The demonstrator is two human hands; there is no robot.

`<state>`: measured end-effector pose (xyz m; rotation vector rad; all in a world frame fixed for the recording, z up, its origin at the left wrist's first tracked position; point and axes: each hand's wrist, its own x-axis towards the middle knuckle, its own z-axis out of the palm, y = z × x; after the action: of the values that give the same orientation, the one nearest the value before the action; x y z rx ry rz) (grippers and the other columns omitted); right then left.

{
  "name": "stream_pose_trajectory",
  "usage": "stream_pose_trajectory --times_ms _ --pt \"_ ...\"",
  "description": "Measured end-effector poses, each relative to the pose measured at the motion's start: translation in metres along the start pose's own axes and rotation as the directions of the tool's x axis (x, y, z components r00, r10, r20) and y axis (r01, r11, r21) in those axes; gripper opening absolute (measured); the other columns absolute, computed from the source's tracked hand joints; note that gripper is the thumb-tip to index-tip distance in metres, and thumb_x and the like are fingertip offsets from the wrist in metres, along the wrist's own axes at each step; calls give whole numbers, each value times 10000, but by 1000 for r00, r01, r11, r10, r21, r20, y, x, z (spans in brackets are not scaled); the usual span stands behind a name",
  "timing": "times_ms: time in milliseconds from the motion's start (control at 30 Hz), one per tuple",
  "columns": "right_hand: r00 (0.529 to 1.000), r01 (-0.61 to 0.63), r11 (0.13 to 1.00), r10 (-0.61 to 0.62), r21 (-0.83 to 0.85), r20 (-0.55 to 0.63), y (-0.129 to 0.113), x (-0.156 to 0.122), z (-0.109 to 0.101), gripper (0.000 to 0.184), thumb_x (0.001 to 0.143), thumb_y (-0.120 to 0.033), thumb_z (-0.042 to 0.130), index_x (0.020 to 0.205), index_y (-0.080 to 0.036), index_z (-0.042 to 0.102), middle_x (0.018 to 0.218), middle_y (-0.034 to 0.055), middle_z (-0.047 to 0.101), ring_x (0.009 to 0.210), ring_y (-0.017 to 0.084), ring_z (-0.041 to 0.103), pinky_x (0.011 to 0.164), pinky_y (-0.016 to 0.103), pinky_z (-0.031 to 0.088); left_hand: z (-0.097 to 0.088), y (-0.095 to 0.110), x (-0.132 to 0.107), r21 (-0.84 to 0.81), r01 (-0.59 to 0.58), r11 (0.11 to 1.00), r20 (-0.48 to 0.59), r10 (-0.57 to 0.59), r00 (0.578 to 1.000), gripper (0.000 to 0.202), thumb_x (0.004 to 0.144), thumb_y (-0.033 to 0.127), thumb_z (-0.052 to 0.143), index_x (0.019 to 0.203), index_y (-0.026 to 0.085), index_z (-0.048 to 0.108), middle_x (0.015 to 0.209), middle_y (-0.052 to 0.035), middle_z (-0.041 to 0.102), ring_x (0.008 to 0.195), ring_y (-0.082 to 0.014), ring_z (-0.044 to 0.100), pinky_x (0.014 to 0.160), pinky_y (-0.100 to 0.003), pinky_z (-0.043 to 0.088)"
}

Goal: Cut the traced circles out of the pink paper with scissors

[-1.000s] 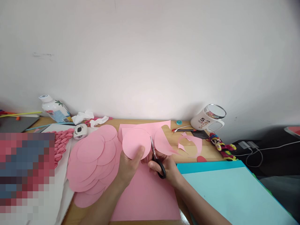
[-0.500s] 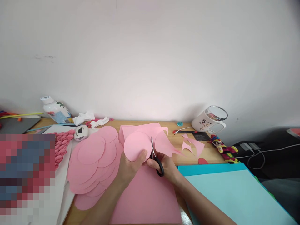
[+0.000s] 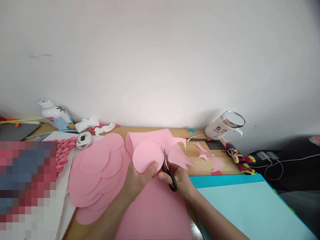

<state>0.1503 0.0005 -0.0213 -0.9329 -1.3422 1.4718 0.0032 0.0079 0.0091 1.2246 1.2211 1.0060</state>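
My left hand [image 3: 140, 178] pinches a round piece of pink paper [image 3: 148, 155], with its thumb lying on the lower part of the disc. In my right hand [image 3: 178, 178] is a pair of scissors with black handles [image 3: 172, 180]; the blades stand upright against the disc's right edge. A curved strip of pink offcut [image 3: 178, 156] spreads out to the right of the blades. Beneath both hands lies a large pink sheet [image 3: 155, 210]. Left of my left hand there is a heap of pink paper circles [image 3: 97, 170], overlapping one another.
Loose pink scraps [image 3: 216, 162] lie right of the hands, before a white lidded mug [image 3: 222, 126]. Turquoise sheets [image 3: 240, 203] cover the right front. At the left are a white bottle [image 3: 57, 116], crumpled tissue [image 3: 86, 124] and a white tape dispenser [image 3: 84, 140].
The scissors and my right hand have shifted slightly right and down along the disc's edge. The offcut hangs farther right. The whole view has moved a little.
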Motion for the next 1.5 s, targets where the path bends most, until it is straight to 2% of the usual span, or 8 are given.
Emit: stream_pose_trajectory --times_ms 233,433,633,900,1133,1267,1500 --pt "999 13 1000 -13 -27 -35 -1 -1 1 303 653 -454 703 758 -182 620 696 28 599 670 174 514 616 282 442 1 -2 0 -39 11 999 -23 -12 1000 209 683 324 629 780 142 664 638 -41 670 633 -189 633 575 -277 531" --pt "998 27 997 -31 -67 -49 -1 0 0 296 654 -451 702 700 -183 585 637 6 542 589 141 450 583 265 429 0 -6 2 -51 4 999 9 -3 1000 226 688 328 627 802 134 648 566 -19 624 585 -176 604 574 -288 523" --pt "999 32 997 -34 -66 -26 -4 0 1 273 684 -442 677 684 -184 588 636 9 545 590 141 447 585 262 412 1 -6 2 -82 -31 996 8 32 999 189 689 327 615 723 142 632 511 -3 584 547 -167 575 565 -295 502" --pt "997 77 996 -77 -53 -1 -5 2 1 296 698 -460 651 648 -183 560 613 12 564 534 127 418 516 252 378 -2 -8 3 -78 -33 996 32 36 999 194 698 337 612 634 155 591 514 -8 577 517 -154 547 543 -288 476" --pt "995 95 994 -94 -59 13 -8 2 1 307 734 -444 620 607 -188 508 597 -3 535 495 107 368 468 242 317 -2 -8 4 -103 -77 992 40 82 996 120 677 208 621 573 163 579 465 23 542 512 -140 535 559 -264 461" --pt "995 96 993 -96 -61 4 -7 1 1 294 735 -424 627 626 -187 491 576 -21 492 484 96 331 457 237 285 -3 -12 4 -130 -110 985 58 118 991 142 713 194 601 576 156 600 480 8 571 534 -147 554 552 -260 453" --pt "997 67 995 -70 -76 -30 -7 0 1 314 726 -436 634 613 -182 488 510 -46 405 464 93 334 448 235 274 -3 -16 5 -43 -193 980 19 194 981 290 783 261 544 532 137 621 552 -44 639 626 -171 607 552 -248 444"
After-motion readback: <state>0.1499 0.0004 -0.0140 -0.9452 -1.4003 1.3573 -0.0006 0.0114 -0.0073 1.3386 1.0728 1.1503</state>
